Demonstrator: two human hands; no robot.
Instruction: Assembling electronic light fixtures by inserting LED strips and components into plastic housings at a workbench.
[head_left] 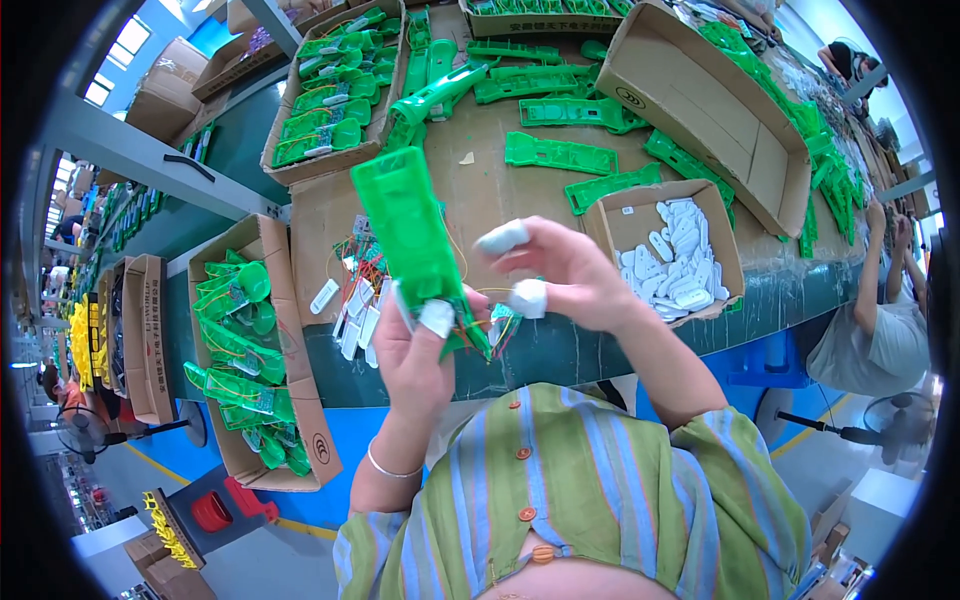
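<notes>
My left hand (pixel 415 360) grips the lower end of a green plastic housing (pixel 405 215), held tilted above the table's front edge. Thin coloured wires hang from that end, and a small green circuit board (pixel 505 320) shows beside it. To the right of the housing, my right hand (pixel 575 275) is raised with thumb and forefinger apart, nothing visible between them. White covers wrap some fingertips of both hands. Behind the housing lies a loose pile of wired parts (pixel 367 262) with white plastic pieces (pixel 358 325); the housing hides part of it.
An open carton of white plastic pieces (pixel 592 222) stands at right, below a tilted empty carton (pixel 690 120). Cartons of wired green housings stand at far left (pixel 335 150) and near left (pixel 285 300). More green housings (pixel 560 153) lie across the table. Another person's arm (pixel 870 265) shows at right.
</notes>
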